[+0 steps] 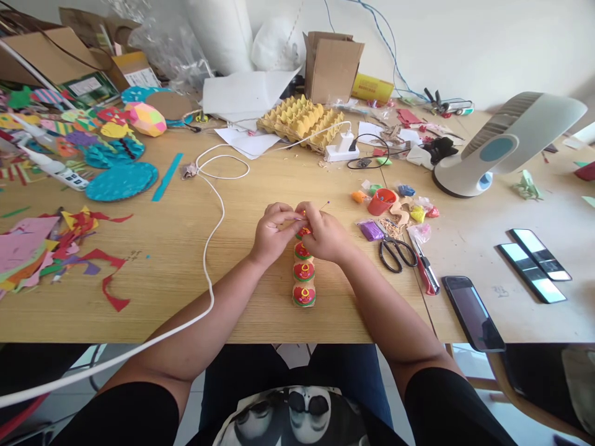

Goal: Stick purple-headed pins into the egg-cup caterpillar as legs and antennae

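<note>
A strip of egg-carton cups (304, 272) runs away from me on the table, its rounded cups coated in red and green with yellow loop shapes on them. My left hand (274, 234) and my right hand (324, 234) meet over its far end. Both are closed, thumb and forefinger pinched together. Whatever lies between the fingertips is too small to make out, and the hands hide part of the far cups. Just beyond my right hand shows a thin pin (328, 203) with a dark blue head; I cannot tell what it rests on.
On the right are a red cup (382, 201), black scissors (398, 253), a purple clay packet (370, 230), a utility knife (425, 266), a phone (473, 313) and a fan (506, 142). A white cable (209, 260) crosses my left forearm. Egg trays (297, 119) stand behind; paper scraps (28, 248) lie left.
</note>
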